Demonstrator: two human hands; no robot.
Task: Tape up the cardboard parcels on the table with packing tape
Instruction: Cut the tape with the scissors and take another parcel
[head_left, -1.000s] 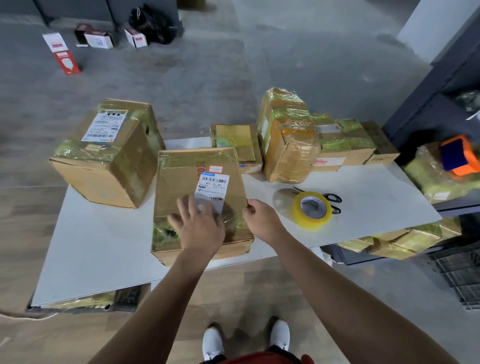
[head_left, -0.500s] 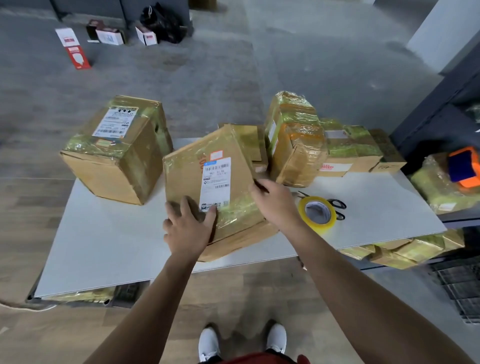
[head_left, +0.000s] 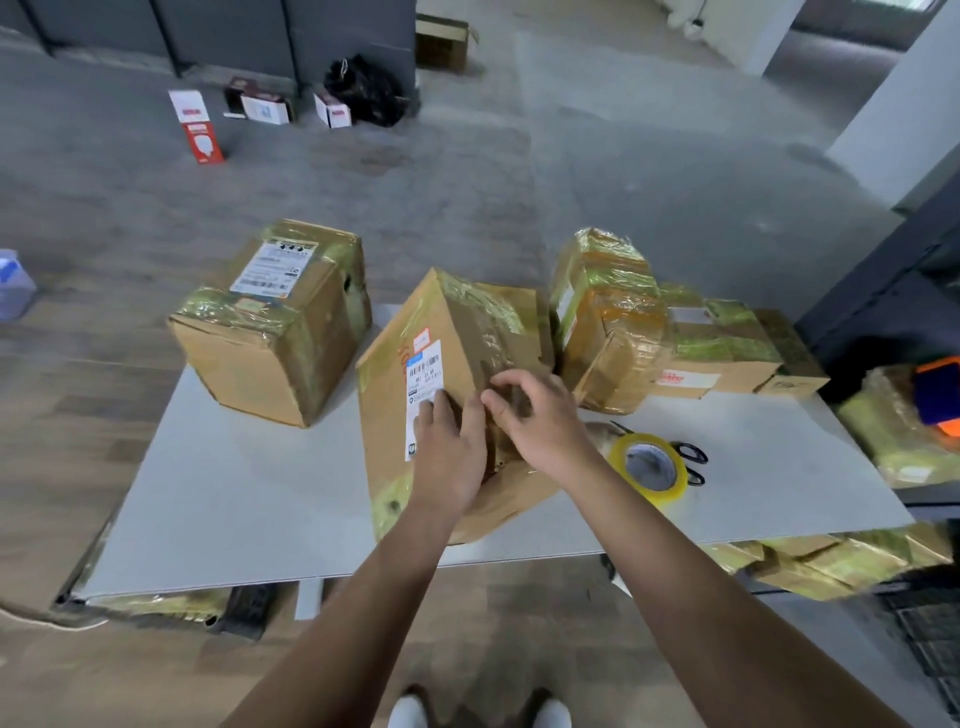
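Repositioning is the step in hand: the parcel (head_left: 457, 332) stands tilted on one edge on the table (head_left: 234, 493), just left of the tape roll (head_left: 649, 467). The left hand (head_left: 447, 452) presses flat-fingered on its labelled face, while the right hand (head_left: 540, 421) curls over the ridge, holding it. Next it likely needs settling with a bare seam upward (which one, I cannot tell), freeing the right hand for the roll; scissors (head_left: 693, 460) lie just behind it.

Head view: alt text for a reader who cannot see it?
A left hand presses the label of a tilted parcel on a white table; the right hand curls on its side. A tape roll and scissors lie to its right.
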